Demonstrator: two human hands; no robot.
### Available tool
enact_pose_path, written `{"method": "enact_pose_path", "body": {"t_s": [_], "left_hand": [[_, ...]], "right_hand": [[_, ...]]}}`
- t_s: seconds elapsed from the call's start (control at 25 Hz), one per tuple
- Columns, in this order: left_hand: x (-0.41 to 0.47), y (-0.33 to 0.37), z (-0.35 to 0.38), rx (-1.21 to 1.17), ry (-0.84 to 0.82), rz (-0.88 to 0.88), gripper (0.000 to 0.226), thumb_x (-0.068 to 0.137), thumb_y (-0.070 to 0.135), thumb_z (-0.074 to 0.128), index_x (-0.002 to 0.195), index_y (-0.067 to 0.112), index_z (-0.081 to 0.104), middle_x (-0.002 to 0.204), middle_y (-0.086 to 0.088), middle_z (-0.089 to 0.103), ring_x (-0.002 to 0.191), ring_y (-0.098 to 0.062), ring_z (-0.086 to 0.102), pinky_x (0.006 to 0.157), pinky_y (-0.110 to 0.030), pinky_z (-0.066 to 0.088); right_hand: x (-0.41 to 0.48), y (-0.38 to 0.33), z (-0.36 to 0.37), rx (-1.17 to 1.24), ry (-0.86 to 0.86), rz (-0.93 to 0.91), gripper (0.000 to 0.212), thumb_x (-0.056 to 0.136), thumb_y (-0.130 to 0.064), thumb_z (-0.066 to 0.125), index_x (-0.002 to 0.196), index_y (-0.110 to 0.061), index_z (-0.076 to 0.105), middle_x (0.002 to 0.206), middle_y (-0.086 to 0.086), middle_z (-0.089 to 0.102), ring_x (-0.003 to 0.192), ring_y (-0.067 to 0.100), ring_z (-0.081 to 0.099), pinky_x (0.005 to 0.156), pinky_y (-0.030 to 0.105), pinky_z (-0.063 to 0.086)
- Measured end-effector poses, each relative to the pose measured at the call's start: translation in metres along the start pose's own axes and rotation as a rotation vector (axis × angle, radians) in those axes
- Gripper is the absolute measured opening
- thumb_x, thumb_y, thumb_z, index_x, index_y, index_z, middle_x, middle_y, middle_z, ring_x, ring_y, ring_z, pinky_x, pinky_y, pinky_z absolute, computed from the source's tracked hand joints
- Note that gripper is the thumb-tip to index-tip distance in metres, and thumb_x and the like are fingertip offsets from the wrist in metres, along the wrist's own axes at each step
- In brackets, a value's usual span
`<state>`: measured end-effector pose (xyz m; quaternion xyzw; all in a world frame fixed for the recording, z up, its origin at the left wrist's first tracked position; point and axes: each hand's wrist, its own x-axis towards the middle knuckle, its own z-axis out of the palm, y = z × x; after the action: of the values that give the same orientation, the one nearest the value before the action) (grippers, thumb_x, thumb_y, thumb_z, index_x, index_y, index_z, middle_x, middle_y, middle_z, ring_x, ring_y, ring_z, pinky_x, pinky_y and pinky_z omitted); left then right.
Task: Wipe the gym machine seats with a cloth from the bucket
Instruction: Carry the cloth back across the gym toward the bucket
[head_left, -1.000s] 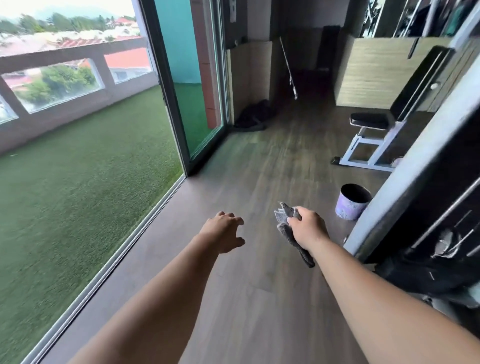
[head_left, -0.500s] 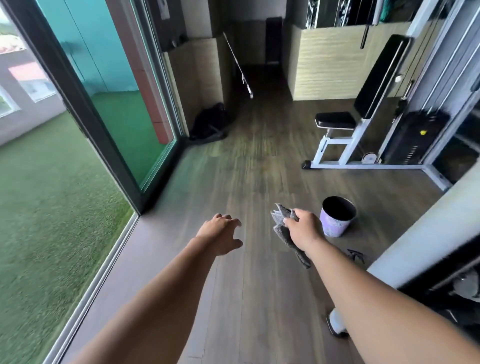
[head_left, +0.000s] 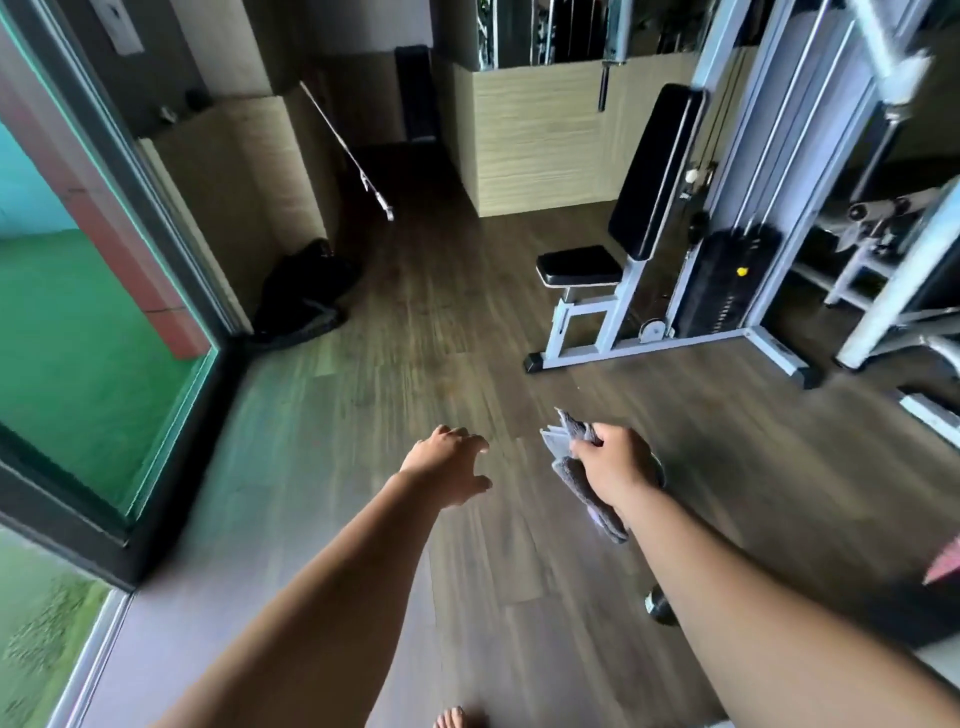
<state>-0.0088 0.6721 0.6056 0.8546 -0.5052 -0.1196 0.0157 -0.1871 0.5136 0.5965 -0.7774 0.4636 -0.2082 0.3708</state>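
Note:
My right hand (head_left: 615, 462) is closed around a grey cloth (head_left: 582, 480) that hangs down from my fist over the wooden floor. My left hand (head_left: 449, 465) is held out beside it, empty, with its fingers loosely spread. Ahead to the right stands a white-framed gym machine with a black seat pad (head_left: 579, 265) and a tall black backrest (head_left: 654, 171). The seat is well beyond both hands. The bucket is hidden; only a sliver of pale rim (head_left: 660, 467) shows behind my right hand.
A glass sliding door with a dark frame (head_left: 171, 291) runs along the left, with green turf outside. A dark bag (head_left: 306, 291) lies by the wall. More white machine frames (head_left: 893, 291) crowd the right edge. A small dark round weight (head_left: 657, 605) rests on the floor under my right forearm.
My view has swung right and moved forward, so the machine seat is closer and more central. The bucket has slipped behind my right hand. Both hands keep their pose.

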Motion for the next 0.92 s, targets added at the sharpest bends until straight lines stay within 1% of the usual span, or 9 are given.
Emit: {"method": "enact_pose_path", "body": {"t_s": [0.2,0.36,0.44,0.52,0.6,0.72,0.76,0.84,0.92], "left_hand": [[0.163,0.012,-0.025,0.063,-0.108,0.195,0.061,0.09,0.053,0.066,0.144,0.034,0.048,0.142,0.001,0.052,0.135,-0.023,0.042,0.103,-0.041,0.046],[0.282,0.069,-0.022,0.112,-0.176,0.387,0.064,0.089,0.052,0.065,0.146,0.032,0.045,0.145,0.0,0.05,0.137,-0.024,0.04,0.105,-0.043,0.045],[0.327,0.106,-0.014,0.082,-0.211,0.452,0.067,0.089,0.052,0.066,0.148,0.03,0.044,0.147,-0.001,0.049,0.138,-0.025,0.04,0.108,-0.043,0.043],[0.376,0.145,0.006,-0.047,-0.288,0.458,0.072,0.086,0.051,0.07,0.149,0.028,0.043,0.148,-0.003,0.049,0.138,-0.025,0.04,0.11,-0.041,0.039],[0.417,0.175,0.026,-0.274,-0.401,0.399,0.08,0.076,0.049,0.079,0.146,0.026,0.048,0.141,-0.003,0.055,0.135,-0.024,0.046,0.109,-0.037,0.04],[0.472,0.213,0.062,-0.516,-0.587,0.367,0.073,0.061,0.038,0.085,0.129,0.022,0.063,0.119,0.002,0.07,0.118,-0.019,0.063,0.101,-0.035,0.047],[0.487,0.225,0.074,-0.567,-0.646,0.359,0.064,0.061,0.033,0.083,0.122,0.019,0.068,0.111,0.003,0.074,0.109,-0.014,0.067,0.098,-0.033,0.049],[0.509,0.246,0.098,-0.682,-0.729,0.313,0.048,0.07,0.015,0.083,0.116,0.008,0.072,0.1,-0.001,0.074,0.088,-0.004,0.067,0.085,-0.023,0.05],[0.526,0.259,0.129,-0.759,-0.747,0.228,0.035,0.08,-0.004,0.077,0.114,0.0,0.069,0.096,-0.008,0.072,0.071,0.004,0.066,0.072,-0.012,0.048]], "right_hand": [[0.111,0.016,0.007,0.049,0.163,0.132,0.041,0.078,-0.022,0.068,0.053,-0.012,0.037,0.049,-0.004,0.031,0.062,0.026,0.033,0.058,0.037,0.035],[0.18,0.049,-0.015,0.07,0.243,0.277,0.023,0.08,-0.024,0.069,0.07,-0.006,0.06,0.064,0.007,0.06,0.069,0.034,0.056,0.059,0.037,0.035],[0.212,0.069,-0.03,0.105,0.29,0.315,0.014,0.08,-0.024,0.074,0.087,-0.012,0.07,0.081,0.003,0.071,0.075,0.024,0.059,0.063,0.031,0.034],[0.249,0.1,-0.042,0.199,0.329,0.39,0.023,0.075,-0.026,0.08,0.094,-0.018,0.072,0.088,-0.003,0.073,0.081,0.017,0.063,0.068,0.027,0.038],[0.287,0.133,-0.047,0.39,0.323,0.487,0.024,0.069,-0.024,0.085,0.086,-0.018,0.069,0.087,0.0,0.075,0.08,0.019,0.068,0.069,0.03,0.046],[0.328,0.174,-0.053,0.712,0.29,0.612,0.027,0.058,-0.019,0.089,0.074,-0.012,0.069,0.078,0.013,0.074,0.069,0.023,0.068,0.07,0.041,0.056],[0.338,0.187,-0.055,0.818,0.283,0.662,0.023,0.062,-0.014,0.087,0.073,-0.007,0.068,0.072,0.016,0.071,0.064,0.023,0.066,0.064,0.036,0.056],[0.353,0.225,-0.051,1.035,0.289,0.789,0.013,0.076,-0.001,0.078,0.074,-0.002,0.066,0.071,0.019,0.066,0.062,0.025,0.063,0.062,0.031,0.053],[0.361,0.269,-0.038,1.226,0.304,0.937,0.014,0.079,-0.013,0.078,0.085,-0.002,0.07,0.081,0.018,0.069,0.071,0.027,0.066,0.071,0.032,0.054]]}}
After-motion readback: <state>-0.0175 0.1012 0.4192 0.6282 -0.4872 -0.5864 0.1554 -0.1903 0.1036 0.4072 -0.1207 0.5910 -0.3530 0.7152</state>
